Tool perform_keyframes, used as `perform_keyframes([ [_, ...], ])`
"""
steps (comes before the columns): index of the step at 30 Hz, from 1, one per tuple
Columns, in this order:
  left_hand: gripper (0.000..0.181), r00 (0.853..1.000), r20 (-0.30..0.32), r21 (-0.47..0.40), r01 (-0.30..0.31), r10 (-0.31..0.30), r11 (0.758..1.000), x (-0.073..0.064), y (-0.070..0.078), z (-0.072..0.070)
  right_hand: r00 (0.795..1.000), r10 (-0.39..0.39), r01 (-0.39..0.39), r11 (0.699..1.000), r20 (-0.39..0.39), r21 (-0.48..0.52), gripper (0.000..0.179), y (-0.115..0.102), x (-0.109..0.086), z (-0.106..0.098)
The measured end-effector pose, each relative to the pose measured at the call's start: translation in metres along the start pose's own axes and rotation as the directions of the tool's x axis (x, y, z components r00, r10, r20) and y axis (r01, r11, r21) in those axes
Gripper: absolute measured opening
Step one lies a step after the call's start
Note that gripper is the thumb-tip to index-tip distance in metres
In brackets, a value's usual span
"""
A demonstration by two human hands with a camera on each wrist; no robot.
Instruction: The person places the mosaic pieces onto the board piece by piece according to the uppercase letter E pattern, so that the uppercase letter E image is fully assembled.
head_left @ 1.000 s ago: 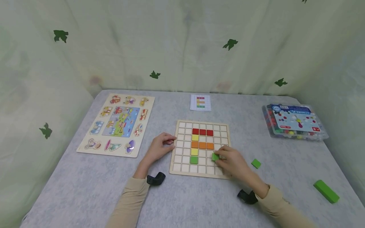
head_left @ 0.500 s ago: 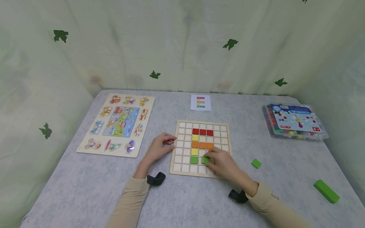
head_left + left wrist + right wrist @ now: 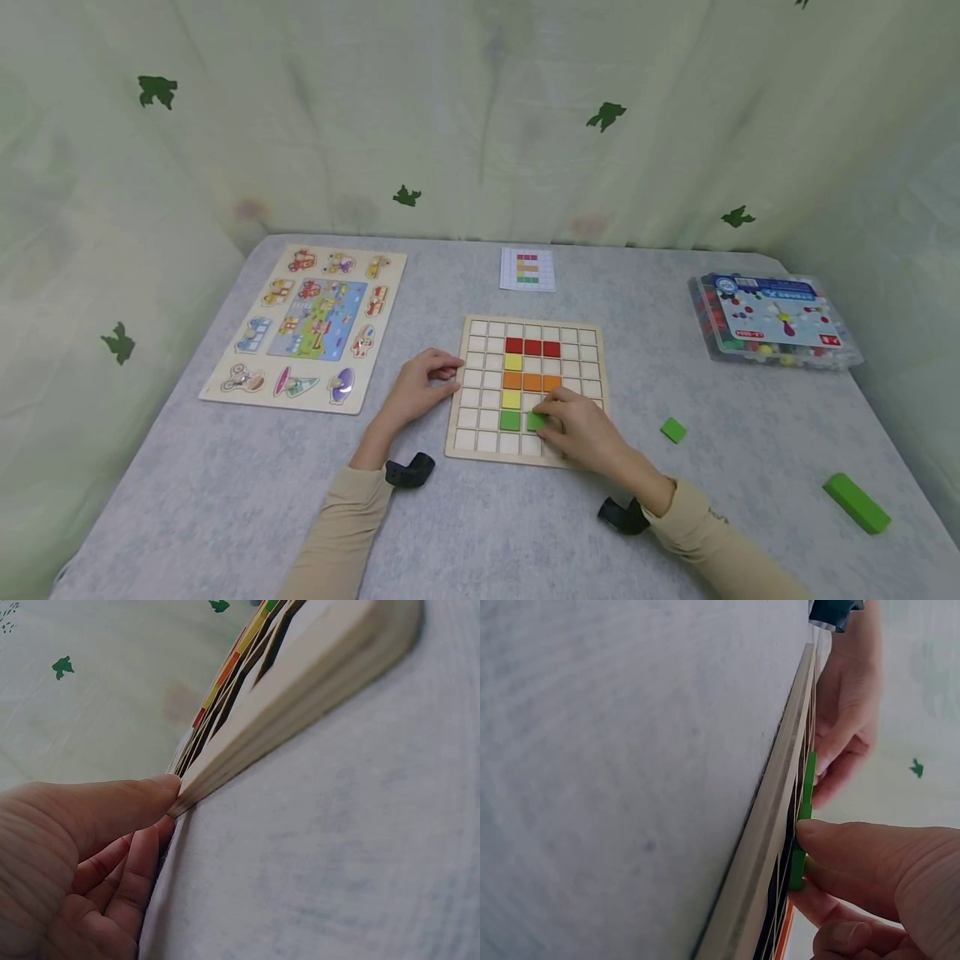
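Note:
My right hand (image 3: 581, 425) pinches a green square tile (image 3: 536, 421) between thumb and finger, low over the gridded wooden board (image 3: 467, 452). In the right wrist view the tile (image 3: 798, 868) sits at the board's surface beside another green tile (image 3: 808, 780); whether it lies fully in its cell cannot be told. My left hand (image 3: 418, 387) touches the board's left edge. In the left wrist view its straight thumb (image 3: 135, 802) meets the board's edge (image 3: 247, 724), the other fingers bent behind. On the grid are red tiles (image 3: 532, 347), orange tiles (image 3: 532, 382) and yellow tiles (image 3: 512, 362).
One loose green tile (image 3: 673, 430) lies right of the board, with a green block (image 3: 857, 503) farther right. A pattern card (image 3: 527, 270) lies behind the board. A picture puzzle (image 3: 315, 329) occupies the left, and a clear plastic box (image 3: 776, 321) of coloured pieces the back right.
My right hand has carried the green tile leftward across the grid, up beside the green tile placed there, and then barely moved. The left hand has stayed at the board's edge.

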State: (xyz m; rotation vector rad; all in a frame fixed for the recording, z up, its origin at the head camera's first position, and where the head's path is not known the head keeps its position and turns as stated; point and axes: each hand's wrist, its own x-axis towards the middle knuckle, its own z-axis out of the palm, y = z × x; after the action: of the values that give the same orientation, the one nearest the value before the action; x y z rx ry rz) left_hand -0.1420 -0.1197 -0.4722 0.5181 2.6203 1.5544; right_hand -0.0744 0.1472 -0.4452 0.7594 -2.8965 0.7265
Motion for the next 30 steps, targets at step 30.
perform_keyframes([
  [30,0.029,1.0,0.001,-0.006,0.019,-0.019,1.0,-0.001,0.003,-0.001,0.986,0.063,-0.063,0.998,-0.151,0.005,0.028,0.035,-0.033,-0.027],
])
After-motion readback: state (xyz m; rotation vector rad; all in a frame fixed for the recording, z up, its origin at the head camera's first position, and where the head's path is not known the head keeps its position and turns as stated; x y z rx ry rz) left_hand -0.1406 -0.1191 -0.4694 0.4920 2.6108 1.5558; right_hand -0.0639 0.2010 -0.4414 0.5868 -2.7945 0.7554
